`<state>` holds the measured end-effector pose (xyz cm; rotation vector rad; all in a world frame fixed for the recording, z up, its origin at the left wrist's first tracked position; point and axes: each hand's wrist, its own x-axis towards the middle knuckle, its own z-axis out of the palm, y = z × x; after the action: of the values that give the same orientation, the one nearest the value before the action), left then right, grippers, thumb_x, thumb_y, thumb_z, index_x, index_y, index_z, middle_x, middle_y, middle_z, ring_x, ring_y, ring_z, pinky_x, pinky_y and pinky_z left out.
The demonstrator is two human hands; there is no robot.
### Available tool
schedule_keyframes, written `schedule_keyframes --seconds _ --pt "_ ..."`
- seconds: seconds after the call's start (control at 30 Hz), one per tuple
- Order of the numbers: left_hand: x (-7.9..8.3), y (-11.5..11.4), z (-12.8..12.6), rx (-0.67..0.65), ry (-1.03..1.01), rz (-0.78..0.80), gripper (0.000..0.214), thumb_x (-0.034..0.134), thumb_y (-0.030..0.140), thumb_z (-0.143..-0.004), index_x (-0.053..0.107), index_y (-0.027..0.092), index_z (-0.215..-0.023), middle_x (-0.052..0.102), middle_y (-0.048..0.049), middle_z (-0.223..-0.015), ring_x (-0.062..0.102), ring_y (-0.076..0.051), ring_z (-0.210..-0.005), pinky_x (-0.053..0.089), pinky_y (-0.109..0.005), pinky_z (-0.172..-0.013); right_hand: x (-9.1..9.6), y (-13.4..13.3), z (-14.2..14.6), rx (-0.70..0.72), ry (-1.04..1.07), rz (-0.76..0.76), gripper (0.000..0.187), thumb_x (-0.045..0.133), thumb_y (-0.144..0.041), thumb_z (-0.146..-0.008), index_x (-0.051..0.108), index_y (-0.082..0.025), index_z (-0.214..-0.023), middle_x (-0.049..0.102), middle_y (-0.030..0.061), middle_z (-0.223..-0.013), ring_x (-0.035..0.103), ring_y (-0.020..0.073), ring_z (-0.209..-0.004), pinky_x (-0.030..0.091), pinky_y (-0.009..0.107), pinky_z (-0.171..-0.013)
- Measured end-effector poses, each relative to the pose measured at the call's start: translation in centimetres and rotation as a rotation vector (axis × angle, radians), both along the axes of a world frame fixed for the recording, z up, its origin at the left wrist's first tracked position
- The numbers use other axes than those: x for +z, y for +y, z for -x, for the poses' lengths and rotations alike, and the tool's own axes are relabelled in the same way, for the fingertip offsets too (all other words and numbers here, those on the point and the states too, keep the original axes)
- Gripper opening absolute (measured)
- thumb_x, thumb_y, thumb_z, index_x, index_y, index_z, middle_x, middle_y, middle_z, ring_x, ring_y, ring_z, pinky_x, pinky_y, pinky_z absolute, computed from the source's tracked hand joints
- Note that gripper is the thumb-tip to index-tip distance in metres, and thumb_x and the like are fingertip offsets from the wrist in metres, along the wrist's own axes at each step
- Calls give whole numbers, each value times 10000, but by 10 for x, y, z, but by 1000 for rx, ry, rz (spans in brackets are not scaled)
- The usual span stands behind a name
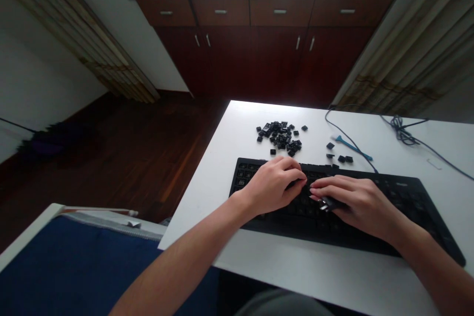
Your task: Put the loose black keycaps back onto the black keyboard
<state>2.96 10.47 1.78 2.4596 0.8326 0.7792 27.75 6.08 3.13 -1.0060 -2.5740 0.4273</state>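
Observation:
A black keyboard [403,207] lies across the white table [314,266]. My left hand [272,185] rests on its left-middle part with fingers curled down onto the keys; whether it holds anything is hidden. My right hand [355,200] lies just to the right, fingers closed round a small dark tool [328,203] with a metal tip pointing left. The fingertips of both hands nearly meet. A pile of several loose black keycaps [279,137] sits on the table behind the keyboard, and a few more keycaps [338,155] lie to its right.
A blue-handled tool [350,147] and a dark cable [402,133] lie on the table's far right. A blue-cushioned seat [74,266] stands at lower left. Dark wooden cabinets [259,39] under a window fill the back; curtains hang on both sides.

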Motion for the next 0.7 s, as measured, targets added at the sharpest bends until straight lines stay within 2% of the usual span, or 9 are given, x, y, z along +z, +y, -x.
schedule_keyframes --seconds 0.2,0.27,0.37,0.43,0.5,0.57,0.63,0.67,0.7 --pt "0 0 -1 -11 -7 12 207 512 253 -976 703 181 -1009 668 -67 -1067 609 -193 -967 515 -341 -890 5 1 3 -55 7 59 307 615 -113 -882 659 -233 -1161 695 63 -1207 682 219 -1040 547 348 -885" --pt "1 1 -1 -10 -24 27 207 517 252 -974 706 179 -1012 670 -72 -1062 611 -196 -973 514 -345 -894 9 0 4 -142 97 68 294 661 -191 -889 656 -237 -1179 711 64 -1156 693 212 -983 551 336 -850" --pt "2 1 -1 -1 -87 74 205 531 251 -966 706 171 -1039 668 -90 -1059 616 -197 -978 516 -342 -893 15 -2 8 -365 394 95 133 669 -253 -906 688 -243 -1037 736 30 -918 680 154 -729 539 275 -659" --pt "4 2 0 12 -150 127 202 551 259 -956 704 166 -1049 665 -95 -1056 621 -186 -954 522 -327 -872 20 -3 14 -467 670 230 90 621 -291 -944 686 -254 -993 693 -1 -756 606 119 -573 483 245 -523" --pt "6 2 0 31 -222 201 196 573 273 -945 705 168 -1044 665 -86 -1033 625 -166 -903 528 -303 -828 25 -1 24 -490 918 448 182 595 -329 -962 665 -275 -1121 625 -25 -664 540 110 -515 423 230 -453" --pt "9 4 1 61 -300 289 199 584 293 -940 705 174 -1043 671 -75 -1011 627 -150 -859 530 -279 -778 28 2 34 -473 1066 638 284 633 -346 -941 645 -270 -1215 550 -43 -616 496 103 -517 382 219 -445" --pt "11 7 4 94 -393 384 218 587 318 -939 701 178 -1060 681 -73 -1012 632 -147 -857 529 -262 -748 30 7 43 -450 1148 752 215 673 -356 -914 708 -215 -1073 476 -49 -591 456 89 -531 380 222 -482" --pt "11 9 5 115 -443 427 231 588 333 -939 697 179 -1071 687 -74 -1018 634 -148 -862 527 -256 -736 30 9 47 -438 1183 783 184 680 -364 -908 722 -186 -926 449 -48 -584 441 83 -536 389 227 -507" --pt "12 12 7 142 -494 466 244 593 349 -936 694 179 -1079 692 -75 -1023 635 -149 -864 523 -249 -726 29 10 51 -426 1213 803 239 679 -371 -908 698 -167 -784 433 -45 -581 431 78 -538 398 234 -532"
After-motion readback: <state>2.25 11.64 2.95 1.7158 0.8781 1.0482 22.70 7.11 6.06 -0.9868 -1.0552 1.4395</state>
